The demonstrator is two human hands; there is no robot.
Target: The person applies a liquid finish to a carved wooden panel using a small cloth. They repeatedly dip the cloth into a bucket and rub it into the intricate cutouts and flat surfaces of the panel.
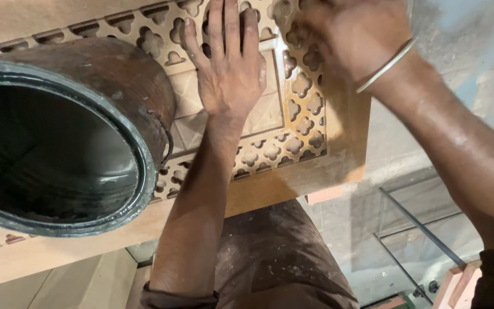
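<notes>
Head view: our left hand [230, 71] lies flat, fingers spread, on the carved panel [293, 114], right hand [353, 37] blurred, grip unclear, dust remaining.

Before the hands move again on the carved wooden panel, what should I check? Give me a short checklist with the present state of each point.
1. Left hand lies flat on the carved panel, fingers spread: ok.
2. Right hand on the panel's far part: blurred, so its grip cannot tell.
3. Anything held in the right hand: cannot tell.
4. Round metal container on the panel, beside the left hand and not touching it: ok.
5. Panel's near edge overhangs above the person's lap; its support is hidden: cannot tell.
6. Bangle on the right wrist sits above the fretwork, not caught: ok.
</notes>
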